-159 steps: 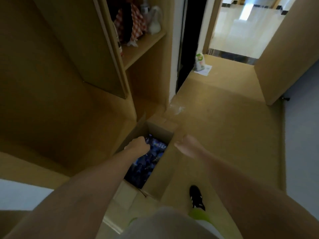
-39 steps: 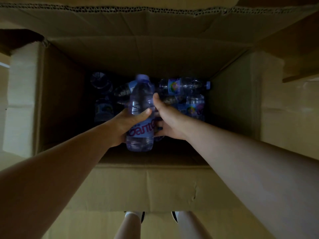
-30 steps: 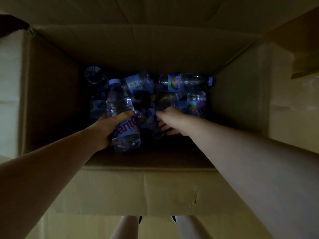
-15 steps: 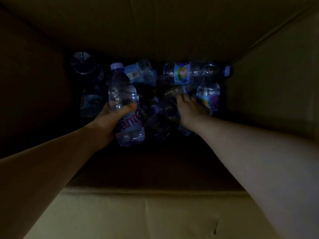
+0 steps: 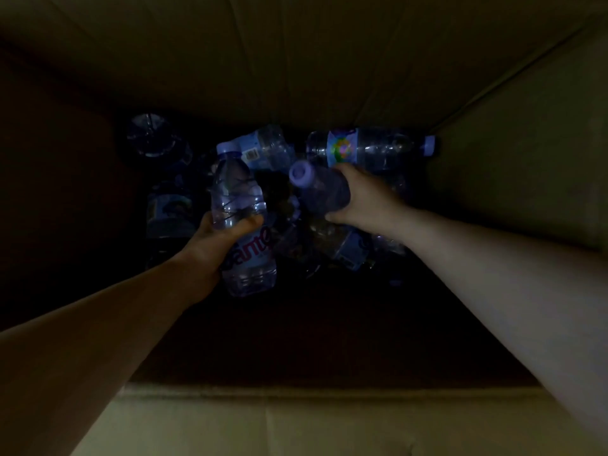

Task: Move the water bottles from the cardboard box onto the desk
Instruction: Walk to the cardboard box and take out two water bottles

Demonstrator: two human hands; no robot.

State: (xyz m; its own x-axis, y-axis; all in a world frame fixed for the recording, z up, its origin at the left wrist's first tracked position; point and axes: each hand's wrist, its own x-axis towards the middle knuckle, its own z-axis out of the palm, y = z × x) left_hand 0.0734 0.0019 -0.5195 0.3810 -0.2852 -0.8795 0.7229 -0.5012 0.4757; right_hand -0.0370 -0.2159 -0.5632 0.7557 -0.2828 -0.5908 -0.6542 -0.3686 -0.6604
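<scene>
Both hands' fingers are wrapping bottles mid-body: left hand (image 5: 210, 245) gripping the labelled bottle (image 5: 241, 222), right hand (image 5: 365, 199) the purple-capped bottle (image 5: 320, 189); probably light, slick, crushable.

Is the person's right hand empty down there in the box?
No, the right hand grips a water bottle with a purple cap, while the left hand holds another bottle.

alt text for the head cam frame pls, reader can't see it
Looking down into a dim cardboard box, the left hand grips a labelled water bottle and the right hand grips a purple-capped bottle. More bottles lie jumbled beneath, one with a colourful label along the far wall.
</scene>
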